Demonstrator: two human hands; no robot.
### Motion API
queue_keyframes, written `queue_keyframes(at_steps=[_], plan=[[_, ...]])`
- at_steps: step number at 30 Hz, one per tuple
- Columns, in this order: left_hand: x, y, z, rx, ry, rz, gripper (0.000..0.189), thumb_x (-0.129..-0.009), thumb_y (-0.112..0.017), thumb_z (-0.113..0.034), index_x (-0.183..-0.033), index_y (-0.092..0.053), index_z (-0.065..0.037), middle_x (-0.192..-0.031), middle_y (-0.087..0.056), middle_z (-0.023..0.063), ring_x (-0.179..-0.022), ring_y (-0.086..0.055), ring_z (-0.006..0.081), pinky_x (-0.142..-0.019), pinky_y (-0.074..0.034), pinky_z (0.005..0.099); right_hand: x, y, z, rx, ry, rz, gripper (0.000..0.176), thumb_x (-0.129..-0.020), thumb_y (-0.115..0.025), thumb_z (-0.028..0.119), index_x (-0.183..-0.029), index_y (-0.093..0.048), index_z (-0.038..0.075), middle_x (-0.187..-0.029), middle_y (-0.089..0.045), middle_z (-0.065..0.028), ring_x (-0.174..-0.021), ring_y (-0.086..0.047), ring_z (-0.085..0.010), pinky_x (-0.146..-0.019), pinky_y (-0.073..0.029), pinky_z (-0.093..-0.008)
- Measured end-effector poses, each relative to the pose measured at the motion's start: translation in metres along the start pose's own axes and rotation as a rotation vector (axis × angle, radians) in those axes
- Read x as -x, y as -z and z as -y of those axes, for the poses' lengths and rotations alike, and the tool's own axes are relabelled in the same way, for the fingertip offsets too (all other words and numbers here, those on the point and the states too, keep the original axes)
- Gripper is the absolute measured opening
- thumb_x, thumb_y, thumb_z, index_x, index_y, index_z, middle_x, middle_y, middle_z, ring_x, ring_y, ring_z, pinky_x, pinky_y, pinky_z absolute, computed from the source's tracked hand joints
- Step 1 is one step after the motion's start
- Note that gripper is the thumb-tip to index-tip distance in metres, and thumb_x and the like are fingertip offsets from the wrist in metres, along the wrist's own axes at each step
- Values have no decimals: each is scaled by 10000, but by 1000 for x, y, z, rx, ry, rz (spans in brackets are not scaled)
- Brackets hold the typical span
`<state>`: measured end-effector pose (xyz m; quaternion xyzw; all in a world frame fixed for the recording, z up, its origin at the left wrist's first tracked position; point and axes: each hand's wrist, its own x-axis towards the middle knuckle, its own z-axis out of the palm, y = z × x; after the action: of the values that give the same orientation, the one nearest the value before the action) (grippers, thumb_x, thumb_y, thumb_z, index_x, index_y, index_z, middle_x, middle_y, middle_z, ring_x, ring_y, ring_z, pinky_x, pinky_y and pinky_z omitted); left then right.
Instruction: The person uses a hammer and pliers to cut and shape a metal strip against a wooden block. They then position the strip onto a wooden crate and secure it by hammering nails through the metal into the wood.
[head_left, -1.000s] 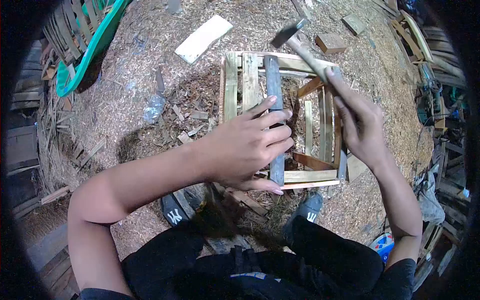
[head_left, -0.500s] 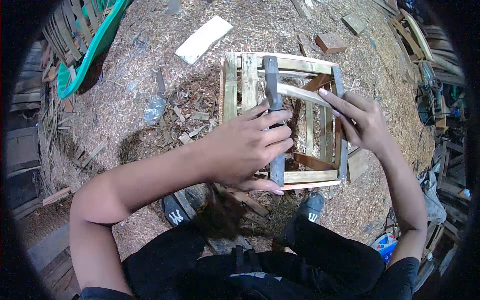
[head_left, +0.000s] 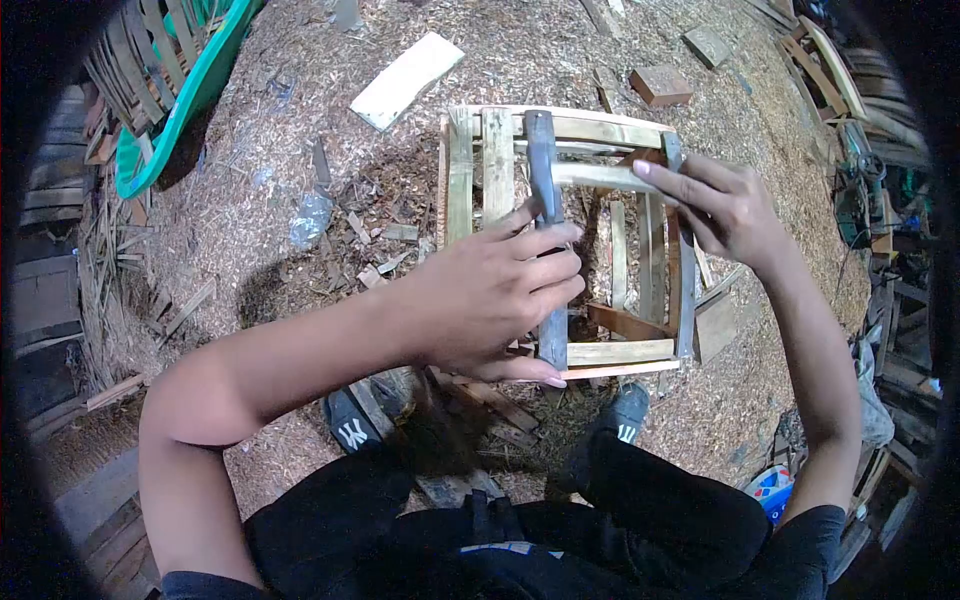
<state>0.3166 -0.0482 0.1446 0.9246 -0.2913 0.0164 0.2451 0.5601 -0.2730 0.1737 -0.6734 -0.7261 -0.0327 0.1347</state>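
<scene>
Crate [head_left: 610,352] stands on sawdust [head_left: 250,210], its grey slat [head_left: 552,335] running lengthwise away from the person under the left hand [head_left: 490,300], flat with fingers together, while the right hand [head_left: 730,210] clamps a hammer [head_left: 600,177] lying crosswise, head toward that slat

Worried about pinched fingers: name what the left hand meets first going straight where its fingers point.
Probably the pale slat inside the crate, across the gap from the left hand; it may sit deeper.
</scene>
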Motion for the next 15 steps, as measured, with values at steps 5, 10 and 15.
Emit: queue_keyframes(at_steps=[5, 10, 15], plan=[[-1, 1, 2, 0, -6, -25, 812, -908, -646, -668, -1243, -642, 71, -1264, -629, 192, -1392, -488, 375, -1261, -269, 572, -1, -10, -3, -36, -113, -28, 565, -903, -702, 34, -1439, -658, 210, -817, -623, -89, -639, -602, -230, -566, -525, -386], [-2, 1, 2, -17, -13, -70, 762, -858, -739, -609, -1211, -664, 62, -1267, -643, 200, -1374, -514, 402, -1229, -307, 622, -3, -7, 5, -43, -246, -59, 546, -943, -696, 83, -1458, -628, 251, -985, -734, -130, -712, -721, -283, -656, -611, -392], [-1, 0, 2, -11, -27, -80, 794, -893, -677, -649, -1201, -663, 82, -1235, -641, 190, -1355, -516, 380, -1252, -285, 578, -3, -13, 24, -166, -327, -273, 546, -981, -632, 0, -1497, -588, 173, -1103, -757, -191, -875, -769, -310, -760, -597, -412]])
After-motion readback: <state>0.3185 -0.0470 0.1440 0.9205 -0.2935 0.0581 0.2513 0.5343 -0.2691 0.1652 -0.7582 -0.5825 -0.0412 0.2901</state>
